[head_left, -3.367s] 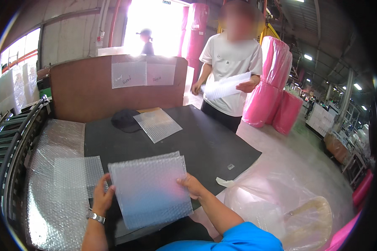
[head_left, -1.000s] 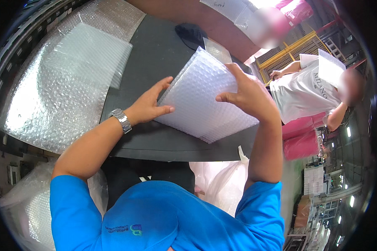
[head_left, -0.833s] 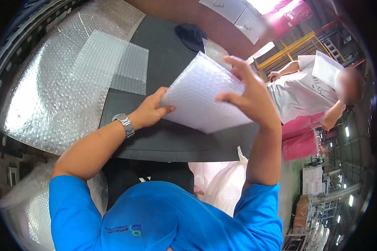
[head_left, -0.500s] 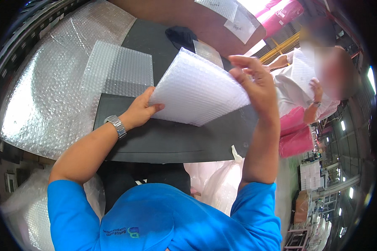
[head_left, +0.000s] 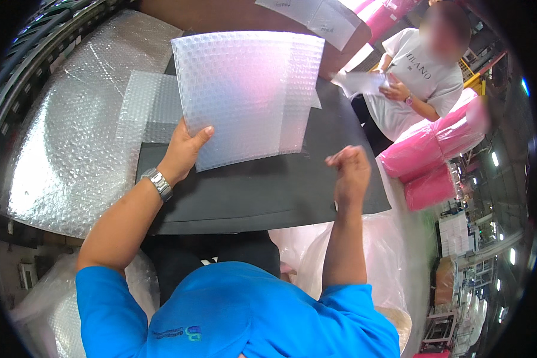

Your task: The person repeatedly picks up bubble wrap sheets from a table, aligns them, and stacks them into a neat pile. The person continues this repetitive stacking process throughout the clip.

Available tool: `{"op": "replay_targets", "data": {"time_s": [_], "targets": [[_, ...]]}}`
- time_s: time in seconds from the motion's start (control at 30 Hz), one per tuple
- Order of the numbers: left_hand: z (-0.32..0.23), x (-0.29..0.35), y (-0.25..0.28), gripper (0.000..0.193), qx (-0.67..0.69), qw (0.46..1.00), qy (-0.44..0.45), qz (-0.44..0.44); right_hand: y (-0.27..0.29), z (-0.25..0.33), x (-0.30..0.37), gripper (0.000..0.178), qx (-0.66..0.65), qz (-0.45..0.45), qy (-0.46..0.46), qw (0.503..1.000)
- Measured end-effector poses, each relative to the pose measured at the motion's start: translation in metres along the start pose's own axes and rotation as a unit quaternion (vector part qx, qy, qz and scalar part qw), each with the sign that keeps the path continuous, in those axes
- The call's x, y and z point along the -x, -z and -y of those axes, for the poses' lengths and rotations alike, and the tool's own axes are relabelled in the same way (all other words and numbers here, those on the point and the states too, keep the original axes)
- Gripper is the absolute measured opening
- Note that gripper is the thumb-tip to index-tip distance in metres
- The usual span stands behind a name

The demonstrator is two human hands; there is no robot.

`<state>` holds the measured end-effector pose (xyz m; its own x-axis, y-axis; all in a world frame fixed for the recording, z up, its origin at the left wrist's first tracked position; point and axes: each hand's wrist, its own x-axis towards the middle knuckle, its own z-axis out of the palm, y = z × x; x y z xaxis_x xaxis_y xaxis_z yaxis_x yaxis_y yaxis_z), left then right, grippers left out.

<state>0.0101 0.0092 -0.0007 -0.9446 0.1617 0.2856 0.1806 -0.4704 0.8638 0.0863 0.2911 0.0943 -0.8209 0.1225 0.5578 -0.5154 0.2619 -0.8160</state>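
Observation:
My left hand (head_left: 185,152) grips a translucent bubble-wrap bag (head_left: 244,95) by its lower left edge, thumb on the near face. The bag stands raised and tilted above the dark table, with pink light showing through it. To its right, apart from it, my right hand (head_left: 351,170) is closed, fingers curled together; whether anything is in them is hidden. A smaller bubble-wrap piece (head_left: 152,98) lies behind my left hand, partly over a large bubble-wrap sheet (head_left: 59,137).
The dark table mat (head_left: 238,206) curves along my front. Beyond it, a co-worker in a white shirt (head_left: 423,77) holds a pale sheet (head_left: 361,82). Pink wrapped rolls (head_left: 429,185) stand at the right, and clear plastic film (head_left: 364,250) hangs by the table's near edge.
The bag has been raised and turned more face-on in my left hand. My right hand has moved down, away from it, and its fingers have curled. The co-worker has straightened up.

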Motion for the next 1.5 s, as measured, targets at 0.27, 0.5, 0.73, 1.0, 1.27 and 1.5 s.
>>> {"op": "replay_targets", "data": {"time_s": [0.27,0.5,0.73,1.0,1.27,1.5], "targets": [[0.000,-0.006,0.001,0.050,0.050,0.998,0.012,-0.048,-0.032,-0.071,0.097,0.030,0.420,0.151,0.001,0.895],[-0.009,-0.018,0.023,0.046,0.285,0.936,0.156,-0.134,-0.045,-0.078,0.103,0.025,0.457,0.169,0.041,0.872],[-0.016,-0.015,0.017,0.038,0.246,0.938,0.168,-0.175,-0.045,-0.077,0.107,0.025,0.460,0.165,0.039,0.872],[-0.023,-0.007,0.006,0.035,0.180,0.947,0.189,-0.185,-0.040,-0.074,0.112,0.028,0.447,0.177,0.028,0.877],[0.019,0.029,-0.018,0.055,-0.063,0.976,0.177,0.110,-0.061,-0.056,0.108,0.050,-0.474,-0.067,-0.340,0.809],[0.009,0.023,-0.017,0.037,-0.306,0.922,0.091,0.218,0.046,-0.042,0.109,0.033,-0.319,-0.124,-0.313,0.886]]}}
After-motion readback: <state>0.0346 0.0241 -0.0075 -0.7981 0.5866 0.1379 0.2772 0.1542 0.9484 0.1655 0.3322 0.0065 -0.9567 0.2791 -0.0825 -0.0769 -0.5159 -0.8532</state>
